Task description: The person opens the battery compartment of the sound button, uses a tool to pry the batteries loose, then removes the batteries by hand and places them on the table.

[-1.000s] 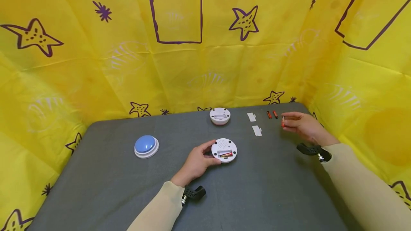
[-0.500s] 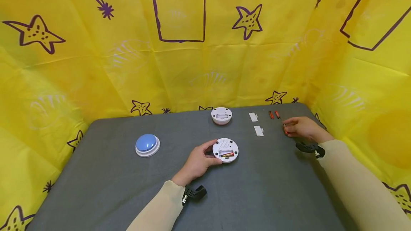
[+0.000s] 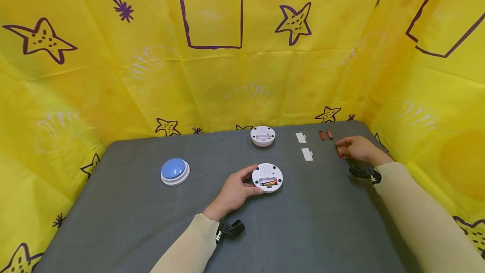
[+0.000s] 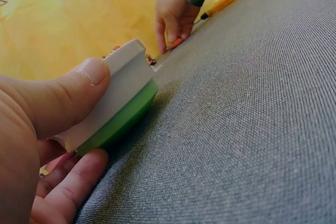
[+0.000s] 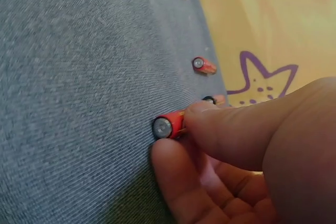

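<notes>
My left hand (image 3: 233, 191) grips a round push button (image 3: 267, 172) by its edge, white base up, with its battery compartment uncovered. One battery (image 3: 270, 183) lies in the compartment, beside a bare slot. In the left wrist view its green dome (image 4: 123, 119) faces down, the thumb on the white base. At the far right, my right hand (image 3: 358, 148) pinches a red battery (image 5: 170, 124) between thumb and fingers, low at the cloth. Two more red batteries, one left (image 3: 322, 135) and one right (image 3: 329, 135), lie just behind that hand.
Behind stands another upturned button (image 3: 262, 135) with its compartment uncovered. Two white battery covers, a rear one (image 3: 301, 137) and a front one (image 3: 307, 154), lie to its right. A blue button (image 3: 174, 170) stands left. A yellow-handled screwdriver (image 4: 218, 6) lies beyond my right hand.
My right hand has come slightly nearer and lower with the battery, down to the cloth. The left hand keeps its grip on the button. The head view has shifted a little.
</notes>
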Action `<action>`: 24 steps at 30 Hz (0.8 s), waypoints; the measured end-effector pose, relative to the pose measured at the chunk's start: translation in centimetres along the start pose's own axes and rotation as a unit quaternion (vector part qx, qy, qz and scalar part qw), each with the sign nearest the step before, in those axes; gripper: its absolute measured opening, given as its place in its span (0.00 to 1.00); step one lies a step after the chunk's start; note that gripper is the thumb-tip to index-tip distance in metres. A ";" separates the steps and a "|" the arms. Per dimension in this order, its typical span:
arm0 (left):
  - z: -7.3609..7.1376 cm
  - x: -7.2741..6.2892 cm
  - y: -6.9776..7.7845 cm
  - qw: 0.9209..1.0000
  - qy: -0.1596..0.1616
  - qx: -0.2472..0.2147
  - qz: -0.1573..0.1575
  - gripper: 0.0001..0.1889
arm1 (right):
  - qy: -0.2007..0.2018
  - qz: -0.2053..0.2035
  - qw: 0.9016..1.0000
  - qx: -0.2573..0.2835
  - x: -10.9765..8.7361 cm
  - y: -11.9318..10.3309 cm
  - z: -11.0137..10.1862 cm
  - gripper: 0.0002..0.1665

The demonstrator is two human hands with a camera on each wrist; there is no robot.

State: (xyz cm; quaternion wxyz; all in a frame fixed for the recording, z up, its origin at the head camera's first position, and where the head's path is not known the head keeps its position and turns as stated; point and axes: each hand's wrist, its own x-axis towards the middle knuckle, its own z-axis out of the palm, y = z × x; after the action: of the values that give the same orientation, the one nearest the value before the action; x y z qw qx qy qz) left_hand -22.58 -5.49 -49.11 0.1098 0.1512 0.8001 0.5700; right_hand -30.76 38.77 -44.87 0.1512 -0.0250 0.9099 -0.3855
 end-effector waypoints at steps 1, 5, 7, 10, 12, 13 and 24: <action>0.0 0.0 0.0 1.000 0.000 0.000 0.000 0.41 | 0.001 0.003 1.000 -0.001 0.0 0.0 0.0 0.24; -0.1 0.0 0.1 1.000 0.000 0.000 0.004 0.41 | 0.005 0.009 1.000 -0.004 0.0 0.1 0.1 0.25; -0.1 -0.1 0.1 1.000 0.001 0.003 0.006 0.41 | 0.008 0.009 1.000 -0.008 0.0 0.1 0.1 0.25; -0.1 -0.1 0.2 1.000 0.000 0.006 0.004 0.41 | 0.013 0.005 1.000 -0.017 -0.1 0.1 0.2 0.25; -0.1 -0.1 0.2 1.000 0.000 0.008 0.001 0.41 | 0.016 0.001 1.000 -0.021 -0.2 0.2 0.2 0.25; -0.1 -0.1 0.2 1.000 0.000 0.008 0.000 0.41 | 0.017 0.000 1.000 -0.022 -0.2 0.2 0.2 0.25; 0.0 -0.1 0.1 1.000 -0.002 0.004 0.004 0.41 | 0.020 0.002 1.000 -0.021 -0.4 0.1 0.4 0.24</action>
State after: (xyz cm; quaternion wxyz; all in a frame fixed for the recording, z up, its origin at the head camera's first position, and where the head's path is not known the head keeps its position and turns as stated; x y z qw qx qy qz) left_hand -22.50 -5.49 -48.98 0.1089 0.1557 0.8014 0.5672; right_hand -30.29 38.65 -45.09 0.1326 -0.0188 0.9207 -0.3666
